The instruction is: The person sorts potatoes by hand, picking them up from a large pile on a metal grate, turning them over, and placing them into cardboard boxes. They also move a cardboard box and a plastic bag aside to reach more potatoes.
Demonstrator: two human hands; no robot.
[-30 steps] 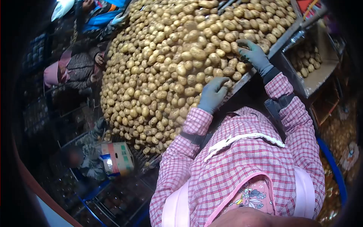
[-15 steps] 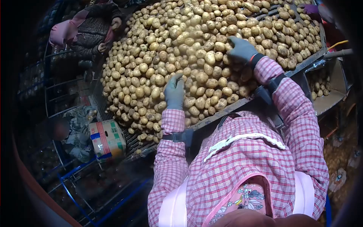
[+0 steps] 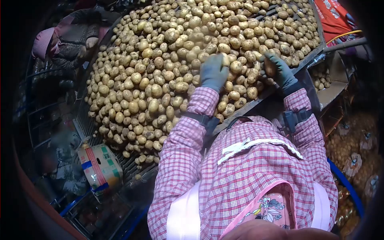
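Head view, 1 camera only. The person, in a pink checked smock, is leaning over a sorting table [image 3: 298,64] heaped with potatoes [image 3: 160,80].

Left hand [image 3: 214,72], grey-gloved, is lying palm down on the heap near the table's front edge, fingers loosely spread over several potatoes; whether it is gripping any single one cannot be told.

Right hand [image 3: 280,70], also gloved, is curling around 1 potato [image 3: 269,68] close to the right front edge, fingers partly closed on it.

A second person [image 3: 66,40] in a pink head covering is working at the far left side of the table. A cardboard box [image 3: 100,166] is sitting below the table's lower left end. An open carton [image 3: 330,78] holding a few potatoes is standing just right of the table.

Risk, as a judgement: the heap is sloping toward the front edge, so a sweep of the left hand could be rolling potatoes over the rim onto the floor. The right hand's partial grip could be letting its potato slip.
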